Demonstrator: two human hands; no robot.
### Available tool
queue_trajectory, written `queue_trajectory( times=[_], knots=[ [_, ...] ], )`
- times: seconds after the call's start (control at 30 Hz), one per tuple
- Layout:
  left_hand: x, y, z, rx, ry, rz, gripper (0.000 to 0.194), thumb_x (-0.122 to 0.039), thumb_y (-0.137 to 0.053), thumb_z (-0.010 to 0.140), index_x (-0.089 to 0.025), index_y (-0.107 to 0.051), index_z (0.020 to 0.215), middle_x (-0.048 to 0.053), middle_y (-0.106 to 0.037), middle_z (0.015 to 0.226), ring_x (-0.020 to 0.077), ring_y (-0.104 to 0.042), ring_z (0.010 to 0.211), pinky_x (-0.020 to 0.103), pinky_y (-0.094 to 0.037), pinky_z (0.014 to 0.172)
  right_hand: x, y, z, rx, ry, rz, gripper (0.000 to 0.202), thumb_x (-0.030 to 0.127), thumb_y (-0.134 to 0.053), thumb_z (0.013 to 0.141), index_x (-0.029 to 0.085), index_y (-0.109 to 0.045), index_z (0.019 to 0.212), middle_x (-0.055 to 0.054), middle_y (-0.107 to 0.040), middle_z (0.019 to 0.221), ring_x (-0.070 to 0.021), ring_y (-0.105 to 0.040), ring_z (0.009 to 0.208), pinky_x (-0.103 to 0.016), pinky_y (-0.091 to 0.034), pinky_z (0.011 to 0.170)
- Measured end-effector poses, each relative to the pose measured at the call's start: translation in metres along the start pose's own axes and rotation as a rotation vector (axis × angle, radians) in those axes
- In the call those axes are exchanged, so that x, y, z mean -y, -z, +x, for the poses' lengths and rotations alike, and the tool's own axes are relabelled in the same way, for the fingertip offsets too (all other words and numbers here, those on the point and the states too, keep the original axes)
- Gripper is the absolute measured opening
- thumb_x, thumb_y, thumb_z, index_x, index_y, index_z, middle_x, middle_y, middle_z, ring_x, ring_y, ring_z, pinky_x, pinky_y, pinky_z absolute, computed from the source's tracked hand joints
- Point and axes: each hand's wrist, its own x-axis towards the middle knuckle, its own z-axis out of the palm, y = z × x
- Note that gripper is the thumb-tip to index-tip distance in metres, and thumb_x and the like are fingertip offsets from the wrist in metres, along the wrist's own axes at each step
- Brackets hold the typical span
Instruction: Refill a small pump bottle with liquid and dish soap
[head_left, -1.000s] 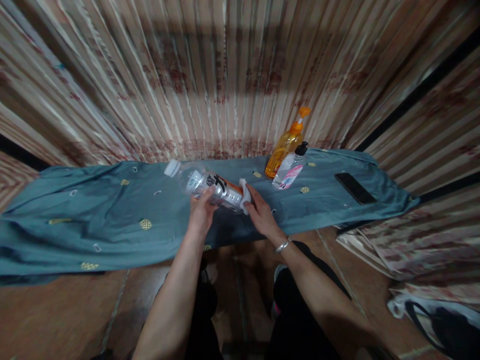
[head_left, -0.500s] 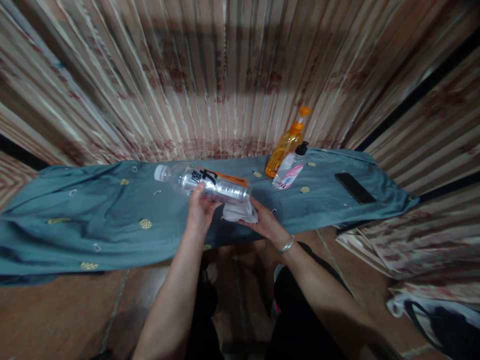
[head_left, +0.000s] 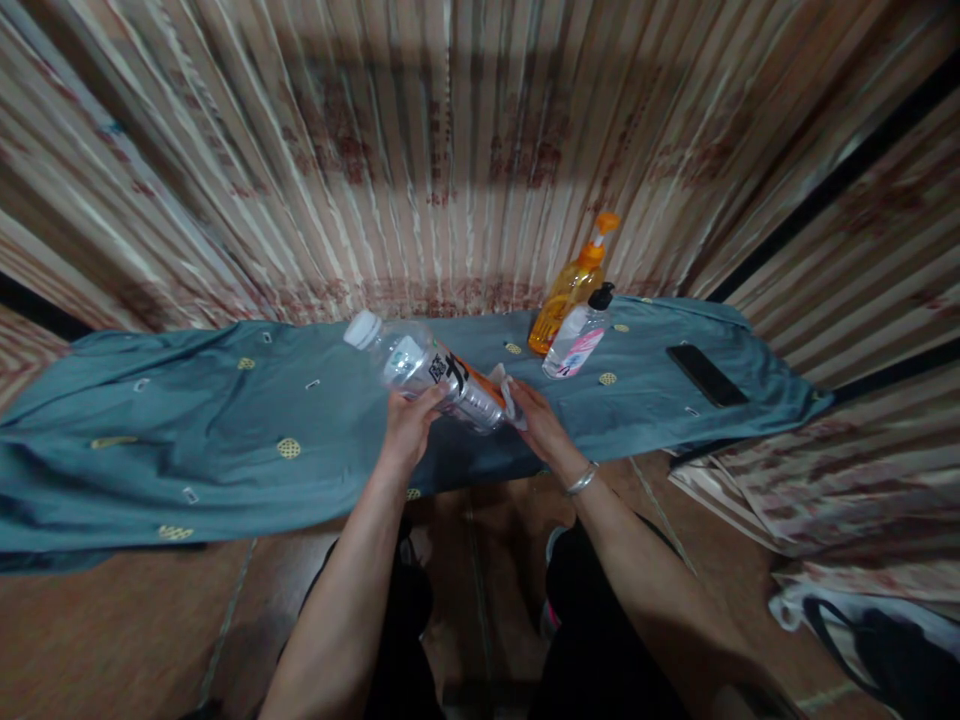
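A clear plastic bottle (head_left: 420, 368) with a white cap and an orange, silver and black label is held tilted above the cloth-covered table, its cap toward the upper left. My left hand (head_left: 411, 425) grips the bottle's lower side near the middle. At the bottle's base, my right hand (head_left: 541, 425) holds a white cloth or tissue (head_left: 511, 403) against it. The right fingers are partly hidden behind the white piece. A silver bracelet circles my right wrist.
Right of the hands stand an orange pump bottle (head_left: 559, 305) and a clear bottle with a black pump (head_left: 576, 343). A black phone (head_left: 706, 375) lies farther right on the teal cloth (head_left: 225, 420). A pleated curtain (head_left: 450, 150) hangs behind.
The bottle has tilted more steeply, its cap shifting right and its base dropping. My right hand has moved slightly right, and the white piece has gone from beneath the bottle to its base end.
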Motion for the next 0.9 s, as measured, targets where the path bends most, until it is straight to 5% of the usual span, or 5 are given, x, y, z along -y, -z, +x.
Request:
queue_trajectory(
  times=[0.13,0.33,0.7,0.8,0.9],
  knots=[
    [-0.005,0.01,0.008,-0.067,-0.074,0.042,0.051,-0.041,-0.099,0.042,-0.018,-0.071,0.078,0.0,-0.076,0.074,0.0167,-0.069,0.063,0.029,-0.058,0.059,0.006,0.025,0.01,-0.07,0.055,-0.189,0.047,0.039,-0.072,0.087,0.019,-0.072,0.13,-0.01,-0.08,0.127,-0.0291,-0.073,0.117,-0.046,-0.055,0.11],
    [-0.016,0.044,0.031,-0.252,-0.449,0.368,0.043,-0.033,-0.097,0.05,-0.02,-0.066,0.078,-0.003,-0.069,0.073,0.0166,-0.067,0.071,0.032,-0.056,0.078,0.011,0.057,0.02,-0.135,0.106,-1.217,0.052,0.007,-0.045,0.096,-0.001,-0.058,0.146,-0.032,-0.075,0.126,-0.0362,-0.074,0.117,-0.05,-0.054,0.106],
    [-0.002,0.046,0.044,-0.214,-0.46,0.449,0.078,-0.033,-0.102,0.048,-0.024,-0.059,0.112,0.011,-0.074,0.127,0.0303,-0.071,0.12,0.047,-0.05,0.114,-0.003,-0.034,-0.015,0.461,0.519,-1.178,0.062,-0.001,-0.048,0.095,0.019,-0.063,0.152,-0.017,-0.067,0.153,-0.026,-0.061,0.143,-0.045,-0.051,0.119],
    [0.0,0.049,0.046,-0.205,-0.472,0.439,0.079,-0.032,-0.103,0.047,-0.024,-0.059,0.113,0.01,-0.074,0.125,0.03,-0.071,0.12,0.046,-0.05,0.115,0.006,-0.006,-0.032,0.516,0.503,-1.245,0.053,0.001,-0.045,0.1,0.017,-0.069,0.145,-0.016,-0.07,0.149,-0.0264,-0.066,0.137,-0.043,-0.053,0.117],
    [0.002,0.052,0.049,-0.216,-0.456,0.446,0.084,-0.03,-0.104,0.042,-0.025,-0.059,0.113,0.009,-0.074,0.122,0.0294,-0.073,0.117,0.045,-0.052,0.112,0.019,0.042,-0.036,0.325,0.28,-1.415,0.056,-0.004,-0.047,0.094,0.018,-0.072,0.14,-0.016,-0.075,0.141,-0.0262,-0.073,0.125,-0.039,-0.055,0.112]
  ],
)
